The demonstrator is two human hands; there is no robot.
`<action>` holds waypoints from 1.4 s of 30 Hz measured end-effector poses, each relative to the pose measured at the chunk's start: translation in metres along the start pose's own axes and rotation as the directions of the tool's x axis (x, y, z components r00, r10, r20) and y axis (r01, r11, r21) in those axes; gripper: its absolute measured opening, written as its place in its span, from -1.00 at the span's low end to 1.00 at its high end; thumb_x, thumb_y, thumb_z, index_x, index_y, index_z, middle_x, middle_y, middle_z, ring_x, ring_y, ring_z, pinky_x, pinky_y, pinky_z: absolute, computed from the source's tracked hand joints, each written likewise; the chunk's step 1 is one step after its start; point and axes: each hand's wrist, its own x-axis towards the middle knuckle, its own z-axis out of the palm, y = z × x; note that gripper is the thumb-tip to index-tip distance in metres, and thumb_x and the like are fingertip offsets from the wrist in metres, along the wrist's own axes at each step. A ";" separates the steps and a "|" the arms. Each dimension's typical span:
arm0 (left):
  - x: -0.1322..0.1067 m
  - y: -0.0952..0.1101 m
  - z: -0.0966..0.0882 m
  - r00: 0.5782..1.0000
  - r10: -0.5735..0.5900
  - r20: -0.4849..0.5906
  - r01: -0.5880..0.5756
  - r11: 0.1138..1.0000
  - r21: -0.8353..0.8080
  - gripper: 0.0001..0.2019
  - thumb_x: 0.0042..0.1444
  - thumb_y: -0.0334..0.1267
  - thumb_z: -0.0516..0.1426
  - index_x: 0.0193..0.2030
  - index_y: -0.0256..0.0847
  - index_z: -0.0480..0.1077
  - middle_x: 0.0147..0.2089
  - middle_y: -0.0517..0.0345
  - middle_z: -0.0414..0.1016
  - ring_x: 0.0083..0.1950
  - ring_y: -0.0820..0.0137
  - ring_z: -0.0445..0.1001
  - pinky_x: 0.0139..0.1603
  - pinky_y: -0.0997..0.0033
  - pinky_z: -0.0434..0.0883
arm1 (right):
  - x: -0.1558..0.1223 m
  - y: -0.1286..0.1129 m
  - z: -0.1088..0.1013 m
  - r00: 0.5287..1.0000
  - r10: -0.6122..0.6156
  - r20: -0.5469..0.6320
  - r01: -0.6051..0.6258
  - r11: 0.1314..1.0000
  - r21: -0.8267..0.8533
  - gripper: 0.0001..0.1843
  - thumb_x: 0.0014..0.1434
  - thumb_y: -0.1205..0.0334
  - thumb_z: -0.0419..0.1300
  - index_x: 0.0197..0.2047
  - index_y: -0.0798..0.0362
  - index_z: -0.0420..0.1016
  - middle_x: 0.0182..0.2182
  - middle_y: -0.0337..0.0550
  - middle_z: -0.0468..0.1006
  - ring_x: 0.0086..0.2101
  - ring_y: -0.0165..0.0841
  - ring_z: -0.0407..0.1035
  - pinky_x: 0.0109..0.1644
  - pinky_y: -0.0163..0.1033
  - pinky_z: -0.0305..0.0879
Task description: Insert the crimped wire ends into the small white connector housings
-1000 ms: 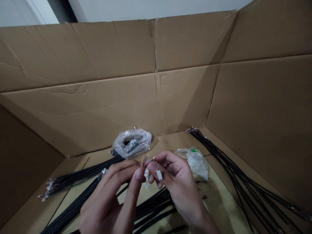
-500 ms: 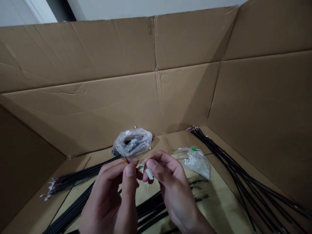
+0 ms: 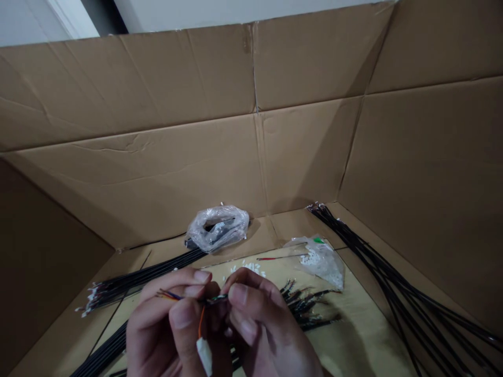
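My left hand and my right hand meet at the bottom middle of the view, both pinched on a thin cable's coloured wire ends. An orange wire runs down from between the thumbs to a small white connector beside my left thumb. Black cable bundles lie on the cardboard floor under and left of my hands. Several tiny white connectors are scattered just beyond my fingertips.
I work inside a big cardboard box with tall walls all round. A crumpled clear plastic bag sits at the back. A small bag of white parts lies to the right, with long black cables along the right wall.
Both hands dropped toward the bottom of the view and drew closer to me. The wire ends turned from upright to pointing left, and the white connector now hangs below my left thumb.
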 end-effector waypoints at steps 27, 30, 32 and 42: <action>0.000 0.006 -0.005 0.972 0.009 -0.233 -0.037 0.993 -0.116 -0.72 0.19 -0.03 0.34 -0.43 -0.04 0.43 -0.38 0.26 0.43 -0.42 0.42 0.37 -0.67 0.47 0.40 | -0.013 -0.007 0.000 0.992 0.119 0.052 -0.113 0.988 -0.109 -0.66 0.06 -0.03 0.57 -0.34 0.02 0.63 -0.72 -0.49 0.30 -0.73 -0.63 -0.10 -0.59 -0.35 -0.24; -0.001 0.005 0.000 0.971 0.044 -0.235 -0.067 0.994 -0.090 -0.70 0.25 -0.05 0.32 -0.42 -0.08 0.41 -0.34 0.22 0.44 -0.34 0.41 0.40 -0.58 0.47 0.41 | -0.013 -0.005 -0.001 0.997 0.062 0.038 -0.059 0.996 -0.067 -0.71 0.10 0.01 0.56 -0.35 0.02 0.65 -0.79 -0.56 0.16 -0.74 -0.64 -0.20 -0.59 -0.35 -0.28; -0.003 0.002 0.002 0.970 0.106 -0.218 -0.123 0.990 -0.066 -0.68 0.29 -0.08 0.30 -0.43 -0.13 0.38 -0.34 0.23 0.44 -0.30 0.42 0.43 -0.53 0.51 0.42 | -0.012 -0.003 -0.003 0.999 0.024 0.031 -0.022 0.999 -0.050 -0.72 0.11 0.03 0.56 -0.34 0.02 0.66 -0.79 -0.56 0.16 -0.74 -0.64 -0.22 -0.59 -0.34 -0.28; -0.002 -0.006 0.000 0.968 0.220 -0.122 -0.221 0.975 0.005 -0.74 0.40 -0.22 0.20 -0.36 -0.18 0.39 -0.32 0.23 0.46 -0.18 0.43 0.48 -0.30 0.45 0.41 | -0.008 -0.013 0.001 0.999 -0.035 0.027 0.038 0.992 -0.117 -0.72 0.09 0.02 0.54 -0.30 0.03 0.68 -0.74 -0.51 0.19 -0.70 -0.62 -0.14 -0.57 -0.38 -0.18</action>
